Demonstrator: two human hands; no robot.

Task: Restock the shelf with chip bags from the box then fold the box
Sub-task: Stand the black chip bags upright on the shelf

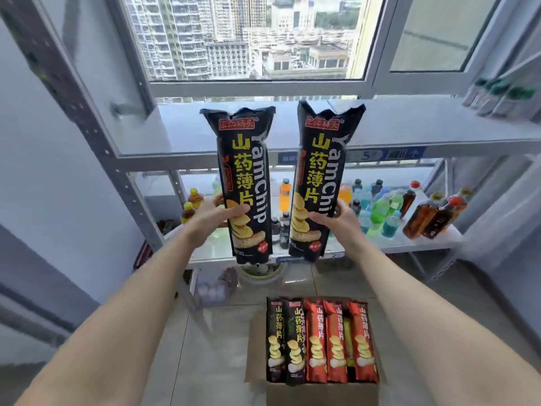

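My left hand grips a tall black yam chip bag near its lower third and holds it upright. My right hand grips a second black chip bag the same way. Both bags are raised in front of the white upper shelf board, their tops level with it. On the floor below stands the open cardboard box, holding two black chip bags on the left and three red chip bags on the right.
The lower shelf carries several drink bottles in many colours. More bottles lie at the upper shelf's right end. A grey perforated upright frames the left side. A window is behind the rack, and tiled floor surrounds the box.
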